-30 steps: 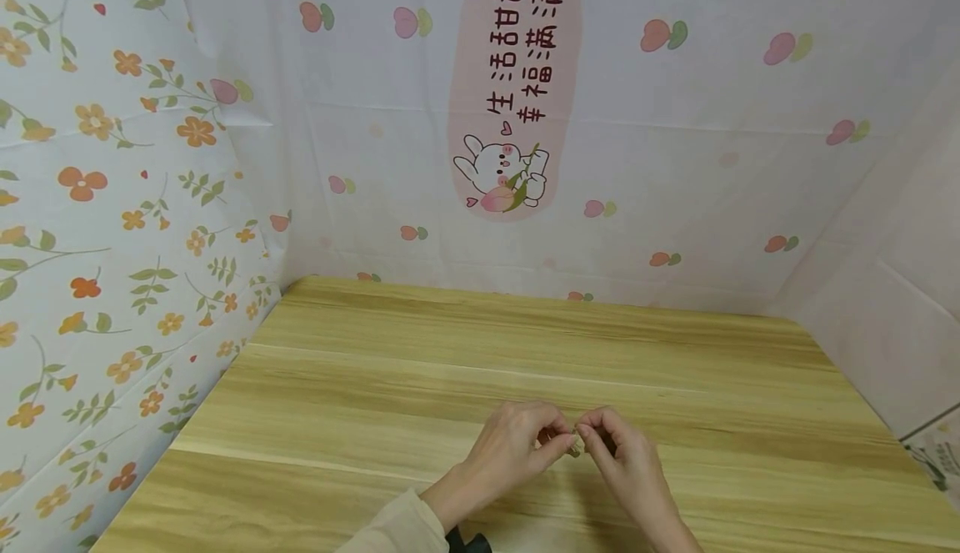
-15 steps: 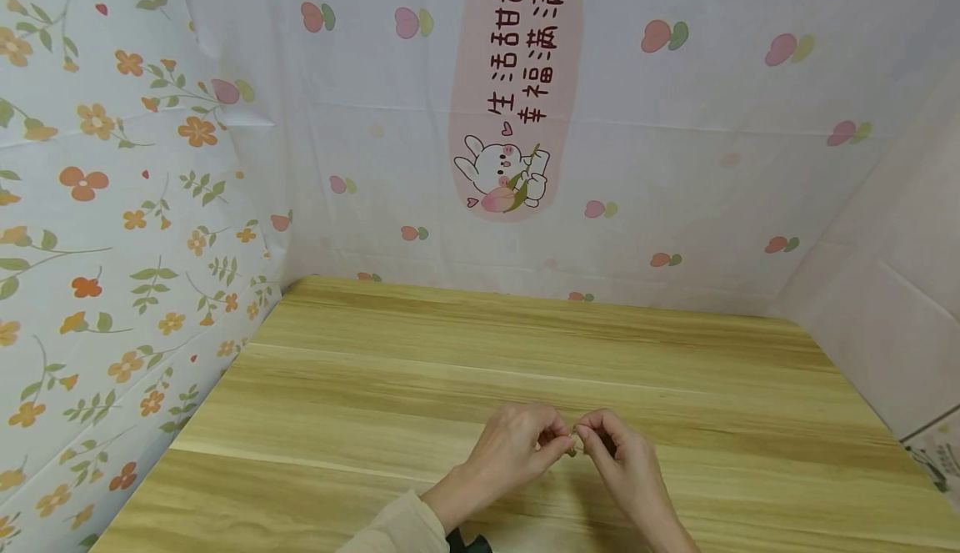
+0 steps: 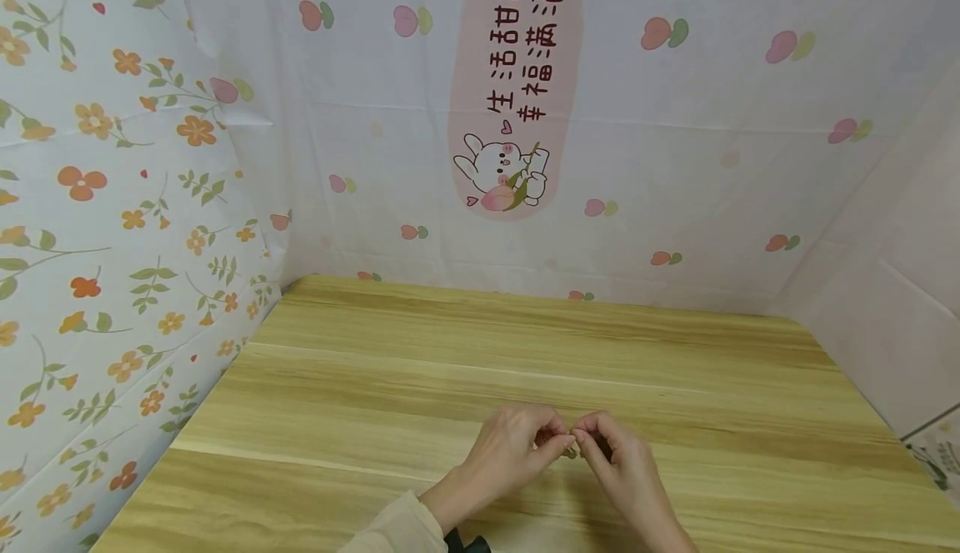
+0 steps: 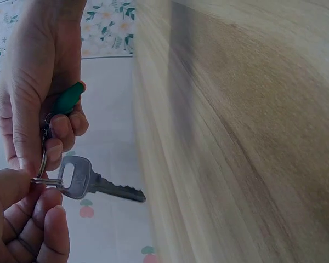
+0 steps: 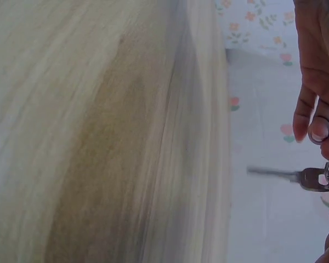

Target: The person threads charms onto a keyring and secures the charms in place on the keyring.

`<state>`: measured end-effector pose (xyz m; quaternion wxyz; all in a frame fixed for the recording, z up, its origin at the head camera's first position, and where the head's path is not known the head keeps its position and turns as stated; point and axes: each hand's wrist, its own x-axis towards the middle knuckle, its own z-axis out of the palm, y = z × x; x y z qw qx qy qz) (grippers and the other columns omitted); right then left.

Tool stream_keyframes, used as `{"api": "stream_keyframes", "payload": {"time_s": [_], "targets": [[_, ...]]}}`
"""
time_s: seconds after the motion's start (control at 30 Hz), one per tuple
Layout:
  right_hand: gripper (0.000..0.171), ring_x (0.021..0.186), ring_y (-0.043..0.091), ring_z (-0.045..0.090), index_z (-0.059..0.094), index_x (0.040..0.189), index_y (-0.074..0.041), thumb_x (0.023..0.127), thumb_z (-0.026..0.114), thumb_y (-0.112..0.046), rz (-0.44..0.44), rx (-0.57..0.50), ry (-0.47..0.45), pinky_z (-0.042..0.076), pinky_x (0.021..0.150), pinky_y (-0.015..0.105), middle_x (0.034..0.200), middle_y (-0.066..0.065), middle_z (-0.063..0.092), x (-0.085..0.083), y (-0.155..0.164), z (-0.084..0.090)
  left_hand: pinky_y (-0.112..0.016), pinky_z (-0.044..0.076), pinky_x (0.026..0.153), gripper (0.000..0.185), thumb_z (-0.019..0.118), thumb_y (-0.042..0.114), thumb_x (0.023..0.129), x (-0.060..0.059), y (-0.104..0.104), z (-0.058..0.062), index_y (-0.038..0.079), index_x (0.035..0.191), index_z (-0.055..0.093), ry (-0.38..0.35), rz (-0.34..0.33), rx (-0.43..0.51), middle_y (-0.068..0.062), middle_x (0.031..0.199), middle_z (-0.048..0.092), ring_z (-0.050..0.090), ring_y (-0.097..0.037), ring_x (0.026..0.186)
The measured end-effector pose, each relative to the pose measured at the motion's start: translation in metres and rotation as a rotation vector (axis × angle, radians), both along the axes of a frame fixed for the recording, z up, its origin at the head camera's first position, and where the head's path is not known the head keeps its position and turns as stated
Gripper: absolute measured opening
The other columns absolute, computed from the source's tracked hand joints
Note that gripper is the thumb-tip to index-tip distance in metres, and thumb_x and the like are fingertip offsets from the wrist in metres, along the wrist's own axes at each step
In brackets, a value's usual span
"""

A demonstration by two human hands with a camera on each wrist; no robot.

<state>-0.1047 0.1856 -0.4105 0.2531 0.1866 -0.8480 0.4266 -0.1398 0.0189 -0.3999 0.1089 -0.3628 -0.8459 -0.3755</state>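
Both hands meet low over the wooden surface (image 3: 480, 353), fingertips pinched together on a small key ring (image 4: 43, 167). The left hand (image 3: 517, 444) and right hand (image 3: 611, 457) each nip the ring, with a silver key (image 4: 93, 183) hanging from it and a green tag (image 4: 66, 98) tucked against the right hand's fingers. My worry is the thin wire: if either pinch slackens, the key could slide off and drop to the surface, or the ring could snap shut on a fingertip.

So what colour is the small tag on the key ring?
Green; the tag shows best in the left wrist view, held by the right hand.
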Motion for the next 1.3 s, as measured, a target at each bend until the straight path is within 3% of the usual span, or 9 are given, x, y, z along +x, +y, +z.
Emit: {"api": "stream_keyframes", "payload": {"time_s": [0.17, 0.5, 0.77, 0.93, 1.17, 1.3], "targets": [[0.021, 0.056, -0.004, 0.043, 0.06, 0.081, -0.011, 0.082, 0.063, 0.01, 0.002, -0.007, -0.015, 0.039, 0.045, 0.019, 0.065, -0.004, 0.056, 0.0008, -0.0008, -0.0006, -0.002, 0.035, 0.051, 0.01, 0.067, 0.019, 0.087, 0.001, -0.0007, 0.0001, 0.013, 0.079, 0.068, -0.008, 0.006, -0.006, 0.008, 0.07, 0.065, 0.047, 0.012, 0.059], [0.018, 0.053, 0.0, 0.042, 0.06, 0.081, -0.01, 0.084, 0.061, 0.009, 0.002, -0.072, -0.072, 0.038, 0.044, 0.019, 0.065, -0.007, 0.052, 0.0008, 0.0021, -0.0043, -0.001, 0.035, 0.054, 0.008, 0.069, 0.018, 0.086, 0.0028, 0.0004, -0.0001, 0.013, 0.079, 0.069, 0.05, 0.002, -0.009, 0.007, 0.071, 0.066, 0.049, 0.011, 0.06], [0.021, 0.056, -0.005, 0.043, 0.059, 0.08, -0.013, 0.081, 0.065, 0.007, -0.015, 0.01, -0.03, 0.04, 0.046, 0.019, 0.065, -0.009, 0.056, 0.0027, -0.0005, -0.0023, -0.006, 0.03, 0.044, 0.01, 0.069, 0.02, 0.085, 0.0075, 0.0015, 0.0036, 0.018, 0.075, 0.068, -0.014, 0.041, -0.119, 0.013, 0.067, 0.063, 0.039, 0.013, 0.052], [0.022, 0.056, -0.005, 0.043, 0.06, 0.079, -0.014, 0.081, 0.066, 0.006, -0.039, 0.019, -0.032, 0.039, 0.046, 0.019, 0.065, -0.012, 0.056, 0.0028, -0.0016, -0.0011, -0.006, 0.03, 0.044, 0.01, 0.069, 0.02, 0.084, 0.0076, 0.0021, 0.0041, 0.018, 0.074, 0.067, -0.011, 0.06, -0.123, 0.013, 0.067, 0.063, 0.04, 0.012, 0.052], [0.021, 0.054, -0.004, 0.041, 0.059, 0.079, -0.013, 0.082, 0.064, 0.007, -0.039, -0.012, -0.057, 0.038, 0.044, 0.019, 0.061, -0.008, 0.051, 0.0029, -0.0008, -0.0011, -0.002, 0.03, 0.05, 0.013, 0.072, 0.02, 0.083, 0.0062, 0.0022, 0.0018, 0.018, 0.072, 0.065, 0.045, 0.037, -0.1, 0.012, 0.066, 0.061, 0.044, 0.012, 0.057], [0.021, 0.055, -0.004, 0.042, 0.059, 0.079, -0.012, 0.082, 0.064, 0.008, -0.027, -0.009, -0.043, 0.039, 0.045, 0.019, 0.062, -0.008, 0.053, 0.003, -0.0003, -0.0011, -0.003, 0.031, 0.049, 0.011, 0.07, 0.021, 0.084, 0.0067, 0.0017, 0.0006, 0.017, 0.074, 0.066, 0.024, 0.03, -0.09, 0.012, 0.068, 0.062, 0.043, 0.011, 0.057]]}}
